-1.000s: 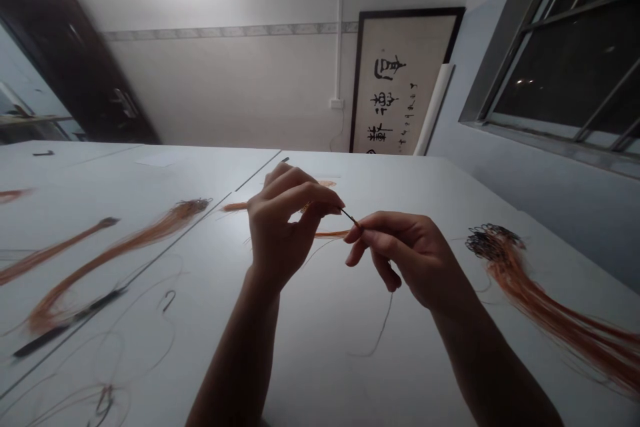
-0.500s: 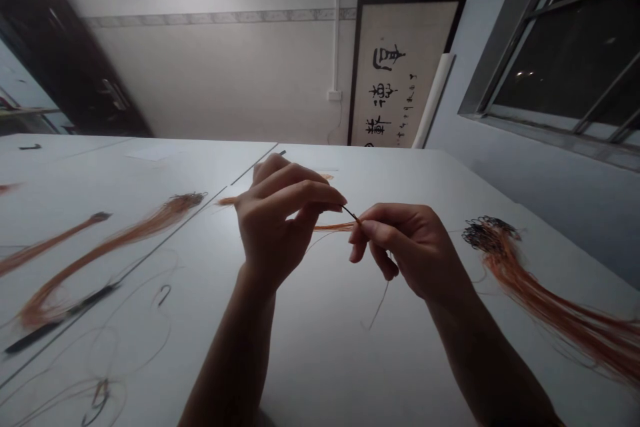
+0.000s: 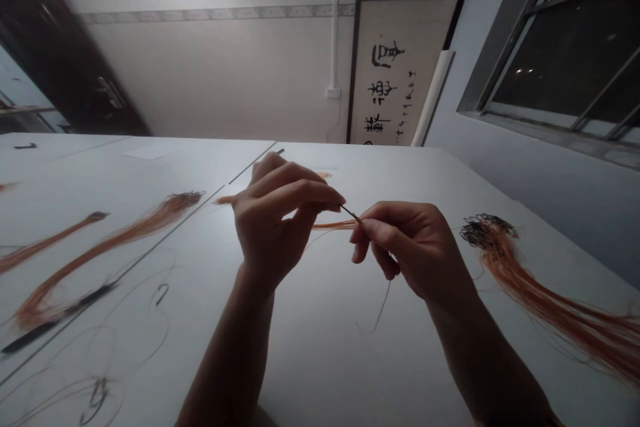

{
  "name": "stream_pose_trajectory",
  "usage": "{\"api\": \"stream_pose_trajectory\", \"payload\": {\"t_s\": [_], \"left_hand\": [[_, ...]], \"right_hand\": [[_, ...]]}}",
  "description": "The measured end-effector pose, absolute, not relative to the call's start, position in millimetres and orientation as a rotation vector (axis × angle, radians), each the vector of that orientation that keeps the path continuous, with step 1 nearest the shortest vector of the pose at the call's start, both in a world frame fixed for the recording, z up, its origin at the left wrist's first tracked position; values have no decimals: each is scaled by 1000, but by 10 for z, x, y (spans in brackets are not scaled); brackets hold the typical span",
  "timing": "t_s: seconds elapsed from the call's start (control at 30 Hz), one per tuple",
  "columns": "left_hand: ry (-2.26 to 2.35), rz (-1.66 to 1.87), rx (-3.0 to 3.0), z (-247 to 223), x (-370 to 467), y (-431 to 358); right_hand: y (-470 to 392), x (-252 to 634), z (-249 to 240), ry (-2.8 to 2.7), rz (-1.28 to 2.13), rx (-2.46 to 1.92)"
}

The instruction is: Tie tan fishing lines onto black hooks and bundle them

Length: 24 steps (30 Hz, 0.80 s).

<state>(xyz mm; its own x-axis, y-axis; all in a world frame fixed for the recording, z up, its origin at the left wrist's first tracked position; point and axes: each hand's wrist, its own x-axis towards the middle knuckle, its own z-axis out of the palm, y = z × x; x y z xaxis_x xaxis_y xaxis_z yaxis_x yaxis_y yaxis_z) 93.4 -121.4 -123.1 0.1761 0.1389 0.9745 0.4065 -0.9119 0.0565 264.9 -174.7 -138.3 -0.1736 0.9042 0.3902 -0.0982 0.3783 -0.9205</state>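
Between my two hands, over the white table (image 3: 320, 347), runs a thin dark fishing hook (image 3: 349, 213). My left hand (image 3: 280, 213) pinches one end of it between thumb and forefinger. At the other end, the fingertips of my right hand (image 3: 407, 240) are closed on the shank and orange line. Orange strands (image 3: 334, 225) stretch from my right fingers leftward behind my left hand, where part of them is hidden. A loose line end (image 3: 383, 307) hangs below my right hand. The hook's bend is covered by my left fingers.
A bundle of orange lines with dark hooks (image 3: 500, 273) lies at the right. More orange bundles (image 3: 115, 233) lie at the left, near a dark strip (image 3: 60, 320). A single hook (image 3: 161, 293) and several tangled hooks (image 3: 97, 397) sit at the lower left.
Both hands keep nearly the same pinch. The loose line end below my right hand has swung slightly, and the whole view has shifted a little.
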Motion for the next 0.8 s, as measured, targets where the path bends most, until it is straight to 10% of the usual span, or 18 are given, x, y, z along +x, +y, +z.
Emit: {"api": "stream_pose_trajectory", "payload": {"t_s": [0.8], "left_hand": [[-607, -1807, -2247, -1259, 941, -1250]], "right_hand": [[-1772, 2674, -1351, -1447, 1038, -811]]}}
